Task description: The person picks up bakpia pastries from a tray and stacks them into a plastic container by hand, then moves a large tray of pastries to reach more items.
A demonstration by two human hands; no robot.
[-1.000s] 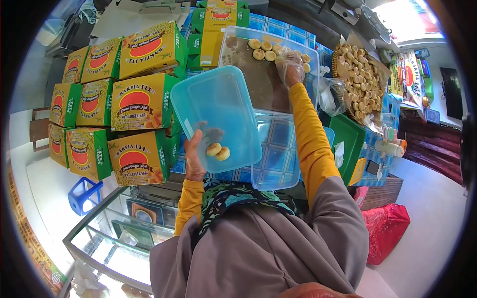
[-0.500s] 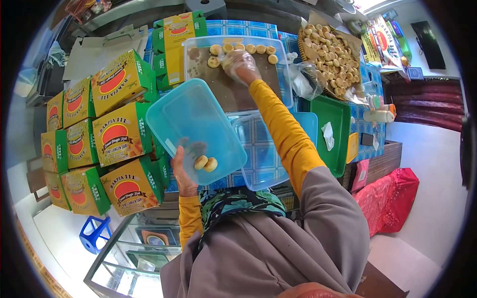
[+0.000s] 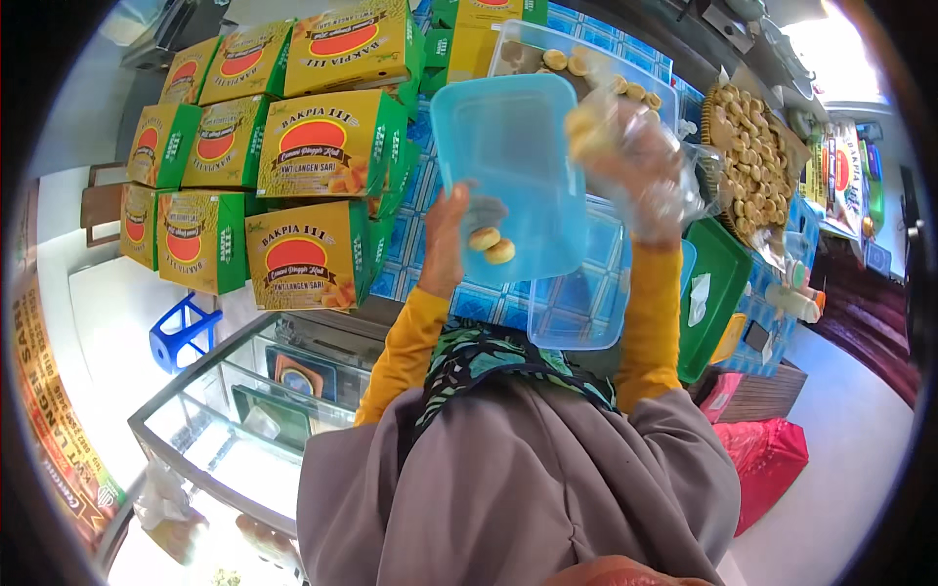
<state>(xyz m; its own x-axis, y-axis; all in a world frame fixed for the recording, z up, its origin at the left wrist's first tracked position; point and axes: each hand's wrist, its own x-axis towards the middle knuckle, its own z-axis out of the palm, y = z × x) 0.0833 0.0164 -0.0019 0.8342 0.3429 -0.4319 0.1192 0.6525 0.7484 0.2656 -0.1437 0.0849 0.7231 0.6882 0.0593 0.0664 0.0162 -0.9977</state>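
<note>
My left hand (image 3: 446, 244) grips the left side of a translucent blue plastic container (image 3: 508, 137), fingers curled beneath its wall. Two small round pastries (image 3: 490, 244) lie together inside, near the end closest to me. To the right of the container, my right hand (image 3: 650, 176), in a clear plastic glove, is raised and smeared by motion. Its fingers are closed on a round pastry (image 3: 585, 135), held beside the container's right rim. Behind the hand, a clear tub (image 3: 508, 44) holds several more pastries (image 3: 578, 63) along its far part.
A wide basket (image 3: 721, 200) heaped with pastries stands far right, near a green tray (image 3: 721, 322). Stacked yellow-and-green cardboard boxes (image 3: 322, 142) fill the left side. A clear plastic lid or tub (image 3: 578, 317) lies on the blue tablecloth. A glass display case (image 3: 244, 400) stands nearer left.
My right hand has come back from the clear tub toward the blue container with a pastry in it. The left hand keeps its hold on the container. The whole view has turned and shifted.
</note>
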